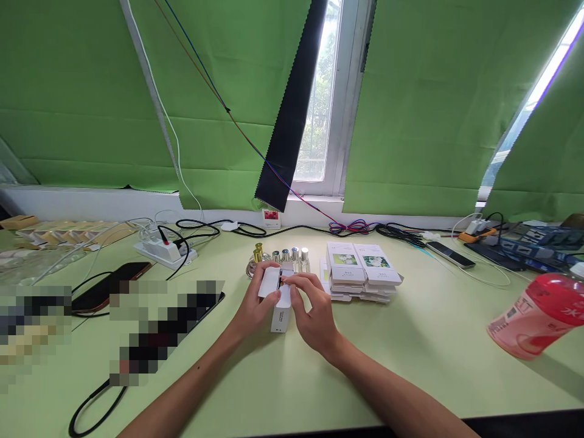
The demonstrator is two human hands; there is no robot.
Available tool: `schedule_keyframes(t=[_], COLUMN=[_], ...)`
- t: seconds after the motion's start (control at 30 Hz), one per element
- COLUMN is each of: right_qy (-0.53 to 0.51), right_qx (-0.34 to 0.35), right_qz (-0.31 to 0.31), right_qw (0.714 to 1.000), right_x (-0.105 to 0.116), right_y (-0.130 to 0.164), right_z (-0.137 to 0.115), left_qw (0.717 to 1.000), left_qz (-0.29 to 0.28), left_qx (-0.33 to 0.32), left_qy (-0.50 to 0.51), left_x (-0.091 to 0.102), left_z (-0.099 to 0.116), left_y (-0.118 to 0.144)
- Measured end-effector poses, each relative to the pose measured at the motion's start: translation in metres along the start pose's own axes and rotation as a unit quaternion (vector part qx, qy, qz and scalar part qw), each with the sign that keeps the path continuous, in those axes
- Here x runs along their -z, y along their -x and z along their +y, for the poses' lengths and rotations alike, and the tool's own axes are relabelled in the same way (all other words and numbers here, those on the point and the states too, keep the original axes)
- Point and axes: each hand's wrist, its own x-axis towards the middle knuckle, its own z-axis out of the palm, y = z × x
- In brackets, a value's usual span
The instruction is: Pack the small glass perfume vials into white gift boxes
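The white box (pixel 280 320) is located to the left of the carton stack (pixel 347 274), with its upper end open. The left hand (pixel 258 297) is closed around the box; the right hand (pixel 317 307) has its fingertips at the opening — whether they grip anything cannot be determined. Metal-capped vials (pixel 285 255) stand on the counter (pixel 433 365) left of the carton stack — beyond the box. A pink bottle (pixel 531 316) is positioned well to its right.

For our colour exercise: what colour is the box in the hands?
The box is white, seen best in the head view.
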Motion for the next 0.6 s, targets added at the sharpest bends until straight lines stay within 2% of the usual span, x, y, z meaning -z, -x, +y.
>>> schedule_keyframes(t=[0.3, 0.6], right_qy=[0.012, 0.02], right_qx=[-0.008, -0.018], right_qz=[-0.009, -0.036], right_qw=[1.0, 0.999], right_x=[0.0009, 0.0026], right_y=[-0.0006, 0.0], right_z=[0.0006, -0.0003], left_qw=[0.999, 0.994], left_qz=[0.026, 0.05], left_qx=[0.023, 0.061], left_qy=[0.012, 0.07], left_x=[-0.0011, -0.0021], left_z=[-0.0064, -0.0083], left_y=[0.0001, 0.0001])
